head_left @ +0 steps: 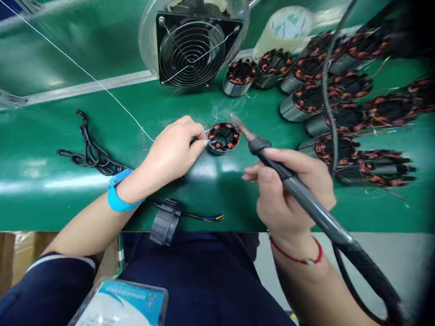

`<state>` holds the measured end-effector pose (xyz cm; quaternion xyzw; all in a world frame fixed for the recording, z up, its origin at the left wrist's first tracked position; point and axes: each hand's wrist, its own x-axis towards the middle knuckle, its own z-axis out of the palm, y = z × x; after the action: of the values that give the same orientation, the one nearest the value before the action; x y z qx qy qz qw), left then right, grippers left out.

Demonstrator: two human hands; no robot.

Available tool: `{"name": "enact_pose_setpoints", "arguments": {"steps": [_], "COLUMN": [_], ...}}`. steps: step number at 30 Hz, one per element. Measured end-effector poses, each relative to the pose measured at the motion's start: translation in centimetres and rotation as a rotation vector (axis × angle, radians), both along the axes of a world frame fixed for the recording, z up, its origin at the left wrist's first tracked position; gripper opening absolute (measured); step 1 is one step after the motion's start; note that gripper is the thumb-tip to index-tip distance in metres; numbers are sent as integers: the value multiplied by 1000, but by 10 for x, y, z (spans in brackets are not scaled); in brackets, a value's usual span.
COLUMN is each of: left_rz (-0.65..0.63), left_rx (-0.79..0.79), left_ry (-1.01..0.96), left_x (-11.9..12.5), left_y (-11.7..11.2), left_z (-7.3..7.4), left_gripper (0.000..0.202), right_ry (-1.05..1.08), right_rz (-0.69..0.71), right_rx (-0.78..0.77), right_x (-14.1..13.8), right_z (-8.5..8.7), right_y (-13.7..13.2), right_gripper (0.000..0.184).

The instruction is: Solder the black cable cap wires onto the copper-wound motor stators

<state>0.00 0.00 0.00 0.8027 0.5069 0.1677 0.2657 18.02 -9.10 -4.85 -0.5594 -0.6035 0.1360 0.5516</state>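
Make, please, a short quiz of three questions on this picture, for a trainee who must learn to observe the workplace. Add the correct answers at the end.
1. Where are the fingertips of the left hand?
A) at the roll of tape
B) at the edge of the copper-wound ring
C) at the coiled black cable

2. True or false: the right hand, which holds the soldering iron, has a red bracelet at its wrist.

3. Fill in: a square-framed ____ stands beyond the copper-wound ring, on the far side of the green table.

Key: 1. B; 2. true; 3. fan.
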Motion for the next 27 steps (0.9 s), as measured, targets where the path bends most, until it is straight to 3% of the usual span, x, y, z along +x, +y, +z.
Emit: {"name": "enact_pose_setpoints", "arguments": {"steps": [7, 13, 18, 22, 27], "left_rz": [6, 5, 9, 15, 31], "left_rx": [-10, -1, -31, -42, -35], "left_ry": [-1, -5, 6, 8, 10], "left_x": [-2, -3, -3, -1, -4], "left_y": [2, 3, 3, 3, -2], "left_z": [1, 1, 2, 2, 0], "left_gripper": [13, 13, 14, 13, 6], "right_ry": [-25, -230, -284, -339, -345], "right_rz": [302, 508, 428, 377, 361], "right_rx": [-168, -216, -176, -97, 20], "right_x": [10, 12, 3, -4, -5], "right_z": [23, 37, 20, 6, 3], "right_y": [42, 72, 74, 71, 68], "right_gripper": [37, 38, 48, 45, 43]}}
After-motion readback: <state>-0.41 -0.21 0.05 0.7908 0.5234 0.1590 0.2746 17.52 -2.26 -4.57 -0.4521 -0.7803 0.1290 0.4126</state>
